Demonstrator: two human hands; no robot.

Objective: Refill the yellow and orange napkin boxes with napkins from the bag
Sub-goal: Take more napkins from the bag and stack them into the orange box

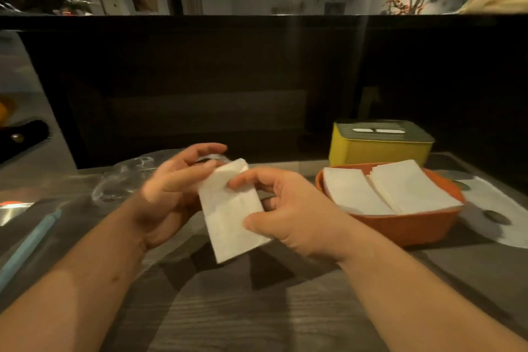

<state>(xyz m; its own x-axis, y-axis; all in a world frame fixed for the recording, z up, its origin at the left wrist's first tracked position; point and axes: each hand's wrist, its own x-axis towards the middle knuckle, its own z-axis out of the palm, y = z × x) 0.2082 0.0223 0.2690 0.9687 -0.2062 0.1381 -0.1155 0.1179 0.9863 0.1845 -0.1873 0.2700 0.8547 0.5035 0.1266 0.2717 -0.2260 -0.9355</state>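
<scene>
Above the middle of the table I hold a white stack of folded napkins (233, 214) between both hands. My right hand (288, 208) grips its right edge, thumb on the near corner and fingertips curled on its top. My left hand (171, 188) cups the stack's left side with loosely bent fingers. To the right, the open orange box (405, 227) holds two stacks of white napkins (391, 190). Behind it stands the yellow box (377, 148), its grey slotted lid shut. The clear plastic bag (120, 183) lies crumpled behind my left hand.
A light blue pen (28, 246) lies at the table's left edge. A white sheet with dark round marks (491, 208) lies right of the orange box. A dark partition wall (228, 80) runs along the back of the wooden table (257, 308).
</scene>
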